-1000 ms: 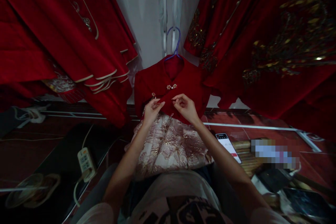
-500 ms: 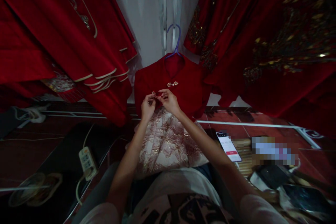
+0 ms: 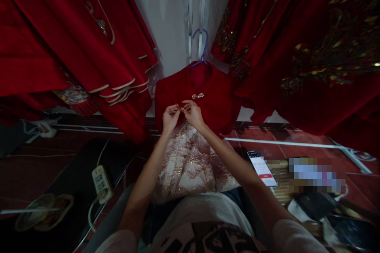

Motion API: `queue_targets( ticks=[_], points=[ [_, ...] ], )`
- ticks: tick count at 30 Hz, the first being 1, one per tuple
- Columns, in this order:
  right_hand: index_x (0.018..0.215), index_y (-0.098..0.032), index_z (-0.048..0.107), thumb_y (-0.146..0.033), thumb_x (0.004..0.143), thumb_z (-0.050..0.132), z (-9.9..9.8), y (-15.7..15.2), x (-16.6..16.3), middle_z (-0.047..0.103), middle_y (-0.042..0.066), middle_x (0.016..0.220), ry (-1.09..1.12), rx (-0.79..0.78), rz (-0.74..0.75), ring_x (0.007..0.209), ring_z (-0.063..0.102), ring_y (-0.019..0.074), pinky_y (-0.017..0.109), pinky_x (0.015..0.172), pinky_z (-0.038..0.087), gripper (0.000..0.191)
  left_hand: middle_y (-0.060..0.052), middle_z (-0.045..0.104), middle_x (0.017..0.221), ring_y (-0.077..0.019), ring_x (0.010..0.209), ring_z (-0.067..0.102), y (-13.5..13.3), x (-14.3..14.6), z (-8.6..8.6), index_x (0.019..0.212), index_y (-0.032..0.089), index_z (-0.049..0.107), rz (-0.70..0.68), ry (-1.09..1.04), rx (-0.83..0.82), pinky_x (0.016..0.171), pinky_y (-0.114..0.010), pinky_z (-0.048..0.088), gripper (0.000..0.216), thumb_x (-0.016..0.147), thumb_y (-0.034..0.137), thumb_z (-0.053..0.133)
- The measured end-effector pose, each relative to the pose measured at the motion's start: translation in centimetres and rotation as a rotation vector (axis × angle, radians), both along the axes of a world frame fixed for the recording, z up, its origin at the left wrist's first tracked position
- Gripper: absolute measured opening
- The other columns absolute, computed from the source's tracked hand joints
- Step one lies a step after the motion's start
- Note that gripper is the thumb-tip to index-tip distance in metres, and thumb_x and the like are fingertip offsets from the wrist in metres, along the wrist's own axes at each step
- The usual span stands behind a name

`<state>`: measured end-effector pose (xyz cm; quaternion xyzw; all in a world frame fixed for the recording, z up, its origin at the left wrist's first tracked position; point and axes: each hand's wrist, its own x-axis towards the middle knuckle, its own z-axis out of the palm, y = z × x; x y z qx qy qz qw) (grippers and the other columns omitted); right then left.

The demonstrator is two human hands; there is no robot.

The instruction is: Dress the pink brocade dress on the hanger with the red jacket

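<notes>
Left hand (image 3: 171, 118) and right hand (image 3: 192, 114), fingertips close together, pinch a small beaded fastener (image 3: 180, 108) on the red garment (image 3: 218, 104) below the purple hanger (image 3: 204, 52).

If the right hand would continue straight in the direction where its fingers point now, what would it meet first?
Most likely the left hand, just ahead of the right hand in that line. Depth is unclear, so the red top behind them might come first instead.
</notes>
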<state>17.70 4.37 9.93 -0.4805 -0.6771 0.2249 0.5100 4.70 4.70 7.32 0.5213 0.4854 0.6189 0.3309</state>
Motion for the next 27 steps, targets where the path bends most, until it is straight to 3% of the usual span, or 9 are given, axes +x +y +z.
queue_targets(
  ticks=[3, 10, 18, 23, 27],
  points=[
    [0.107, -0.015, 0.059, -0.012, 0.078, 0.057, 0.3, -0.2, 0.6, 0.061, 0.005, 0.088, -0.027, -0.033, 0.003, 0.074, 0.058, 0.0141, 0.030, 0.074, 0.051, 0.030, -0.005, 0.067, 0.089, -0.0126, 0.079, 0.064, 0.1, -0.5, -0.5, 0.097, 0.018, 0.058, -0.011, 0.035, -0.025, 0.076, -0.029, 0.052, 0.026, 0.072, 0.021, 0.062],
    [0.109, -0.016, 0.059, -0.009, 0.078, 0.056, 0.4, -0.2, 1.5, 0.061, 0.004, 0.084, -0.108, -0.024, 0.000, 0.077, 0.059, 0.0148, 0.029, 0.074, 0.050, 0.032, -0.006, 0.069, 0.104, -0.0155, 0.095, 0.064, -0.5, 0.0, -0.1, 0.098, 0.019, 0.063, -0.124, 0.174, 0.097, 0.084, -0.030, 0.049, 0.023, 0.075, 0.020, 0.061],
    [0.109, -0.016, 0.059, -0.009, 0.079, 0.055, -0.1, 0.0, 1.0, 0.061, 0.005, 0.090, -0.070, 0.004, -0.008, 0.075, 0.058, 0.0131, 0.027, 0.074, 0.051, 0.031, -0.009, 0.070, 0.099, -0.0158, 0.088, 0.065, 0.5, 1.1, -1.0, 0.095, 0.015, 0.064, -0.033, 0.108, 0.064, 0.078, -0.029, 0.050, 0.021, 0.074, 0.021, 0.065],
    [0.109, -0.015, 0.059, -0.010, 0.079, 0.056, -0.1, -0.1, 0.9, 0.059, 0.005, 0.089, -0.049, 0.012, -0.026, 0.074, 0.057, 0.0129, 0.027, 0.074, 0.051, 0.031, -0.008, 0.072, 0.092, -0.0147, 0.080, 0.066, 0.1, 1.1, -0.4, 0.089, 0.014, 0.067, 0.013, 0.060, 0.023, 0.077, -0.028, 0.051, 0.016, 0.073, 0.018, 0.065],
    [0.109, -0.017, 0.059, -0.011, 0.080, 0.055, -0.2, -0.2, 0.7, 0.059, 0.004, 0.090, -0.038, 0.032, -0.001, 0.075, 0.057, 0.0123, 0.027, 0.075, 0.051, 0.030, -0.009, 0.073, 0.091, -0.0149, 0.079, 0.067, -0.4, 0.8, 0.1, 0.089, 0.013, 0.069, -0.007, 0.013, 0.036, 0.077, -0.029, 0.052, 0.019, 0.074, 0.025, 0.067]
  ],
)
